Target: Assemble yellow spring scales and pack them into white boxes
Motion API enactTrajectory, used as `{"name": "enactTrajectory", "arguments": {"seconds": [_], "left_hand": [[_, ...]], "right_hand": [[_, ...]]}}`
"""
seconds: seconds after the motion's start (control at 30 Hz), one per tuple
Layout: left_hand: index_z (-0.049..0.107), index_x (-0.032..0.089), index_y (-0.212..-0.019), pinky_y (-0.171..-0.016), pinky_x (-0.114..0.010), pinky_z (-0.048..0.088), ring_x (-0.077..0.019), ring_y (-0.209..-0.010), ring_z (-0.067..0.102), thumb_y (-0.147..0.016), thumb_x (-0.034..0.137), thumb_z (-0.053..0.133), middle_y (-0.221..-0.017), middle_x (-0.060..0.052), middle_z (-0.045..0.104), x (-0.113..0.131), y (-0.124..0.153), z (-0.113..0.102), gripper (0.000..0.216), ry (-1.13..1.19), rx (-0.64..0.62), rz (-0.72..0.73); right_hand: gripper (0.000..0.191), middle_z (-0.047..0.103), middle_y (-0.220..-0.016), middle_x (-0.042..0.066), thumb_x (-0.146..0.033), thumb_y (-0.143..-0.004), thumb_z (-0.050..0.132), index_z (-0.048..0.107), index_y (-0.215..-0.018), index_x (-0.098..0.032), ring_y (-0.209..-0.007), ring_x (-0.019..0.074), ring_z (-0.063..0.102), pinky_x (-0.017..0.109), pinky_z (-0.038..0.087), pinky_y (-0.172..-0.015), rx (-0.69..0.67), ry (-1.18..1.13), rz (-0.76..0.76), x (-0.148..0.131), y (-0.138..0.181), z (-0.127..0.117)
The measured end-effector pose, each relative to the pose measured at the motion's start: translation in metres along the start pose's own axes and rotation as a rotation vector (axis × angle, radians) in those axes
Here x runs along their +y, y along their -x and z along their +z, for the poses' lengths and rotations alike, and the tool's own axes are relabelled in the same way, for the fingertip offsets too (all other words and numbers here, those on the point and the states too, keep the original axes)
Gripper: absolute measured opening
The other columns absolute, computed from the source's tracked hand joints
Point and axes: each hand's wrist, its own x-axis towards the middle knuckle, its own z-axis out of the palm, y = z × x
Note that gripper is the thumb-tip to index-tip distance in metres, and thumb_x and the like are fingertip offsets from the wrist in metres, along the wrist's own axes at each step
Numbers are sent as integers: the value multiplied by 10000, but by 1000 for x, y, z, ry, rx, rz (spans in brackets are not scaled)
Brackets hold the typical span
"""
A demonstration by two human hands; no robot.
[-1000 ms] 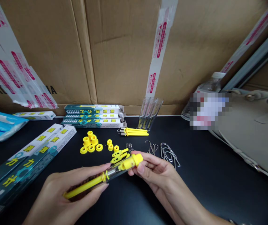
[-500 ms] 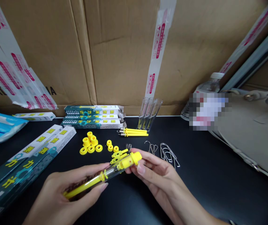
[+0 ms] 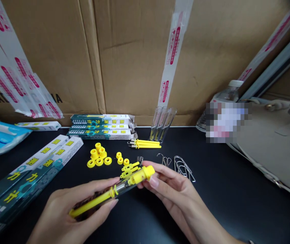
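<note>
A clear tube spring scale with a yellow rod and a metal spring inside lies slanted across the middle of the head view. My left hand is closed round its lower left part. At the upper right end a yellow cap sits in the tube's mouth, and the thumb and fingers of my right hand pinch it. Just beyond the tube lie flat yellow strips and small springs, partly hidden by it.
Yellow caps and rings, smaller yellow rings, yellow rods, wire hooks and larger wire loops lie on the black table. Clear tubes stand behind. Printed boxes are at left; a bottle and bag at right.
Both hands keep the same hold on the tube and its cap. The whole view has shifted very slightly, with almost no movement between tube and cap.
</note>
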Motion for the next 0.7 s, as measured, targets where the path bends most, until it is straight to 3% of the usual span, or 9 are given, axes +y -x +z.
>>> {"name": "enactTrajectory", "arguments": {"seconds": [0.23, 0.4, 0.57, 0.7], "left_hand": [[769, 431, -1037, -704, -151, 624, -168, -773, 795, -774, 391, 746, -942, 116, 817, -3, 1, -3, 267, -39, -10, 108], [759, 431, -1072, -620, -115, 604, -152, -724, 792, -790, 401, 746, -927, 113, 819, -5, -3, -3, 283, -1, -37, 147], [773, 434, -1026, -649, -107, 597, -147, -757, 789, -770, 421, 752, -934, 121, 818, -2, -2, -2, 257, -7, -13, 57], [768, 426, -1047, -680, -108, 603, -154, -781, 793, -778, 403, 752, -950, 118, 816, -4, -3, -5, 271, -51, -32, 99]], "right_hand": [[168, 805, -843, -4, -259, -752, 866, 794, -904, -246, -764, 115, 748, 183, 593, -760, -9, 84, -135, -5, 0, 0], [123, 793, -787, 2, -269, -763, 860, 761, -804, -210, -762, 120, 748, 188, 591, -769, -5, 127, -106, -5, 0, -3], [168, 792, -770, 18, -315, -767, 854, 736, -758, -195, -772, 137, 752, 213, 590, -791, -18, 134, -97, -1, -3, -6], [185, 793, -793, 17, -327, -759, 858, 731, -783, -196, -783, 131, 747, 207, 582, -794, -20, 141, -80, -1, -4, -6]]}}
